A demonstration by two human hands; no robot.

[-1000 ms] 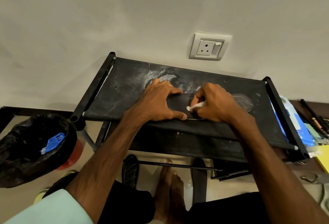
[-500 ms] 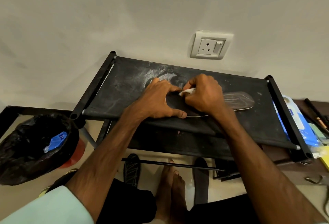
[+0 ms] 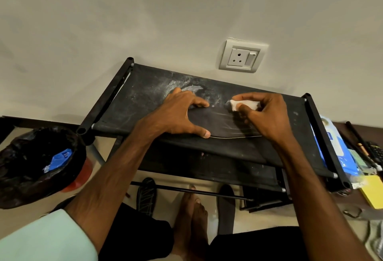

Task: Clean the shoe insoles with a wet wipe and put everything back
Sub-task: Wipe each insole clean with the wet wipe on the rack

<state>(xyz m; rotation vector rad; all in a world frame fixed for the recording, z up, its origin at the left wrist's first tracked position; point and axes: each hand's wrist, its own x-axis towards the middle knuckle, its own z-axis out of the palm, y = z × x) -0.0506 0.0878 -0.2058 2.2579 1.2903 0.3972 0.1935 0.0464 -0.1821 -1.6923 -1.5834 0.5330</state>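
Nearest, down on the floor in front of the rack (image 3: 145,99): two bare feet (image 3: 192,215). Beside them, partly under the rack, two dark flat foot-shaped things (image 3: 146,195), shoes or soles, hard to tell. A pale green sleeve (image 3: 45,238) at the near left corner.

On top of the rack, near its middle: the insole (image 3: 219,124). Dark and flat, lying longways. A thin pale line along its near edge. Faint shiny streaks across it. Right end hidden under the right hand (image 3: 267,115).

Left hand (image 3: 178,115) pressed down on the left part of the insole, fingers spread, thumb at the near edge, other fingers at the far edge. Right hand pinching a scrunched white wet wipe (image 3: 238,104) between thumb and fingers, at the far edge of the insole. Touching it or not, hard to tell.

The rack: black cloth top, dusty, with white smudges toward its far side. Black tubes along both ends. Another black cloth layer lower down.

Left of the rack, on the floor: a bin (image 3: 24,167) lined with a black bag, a blue scrap (image 3: 59,159) inside. Just right of the rack: a blue and white wipe pack (image 3: 335,146), and a yellow pad (image 3: 373,190) nearer.

Behind the rack: a plain pale wall (image 3: 145,22), with a white socket (image 3: 241,56) above the right half of the rack.
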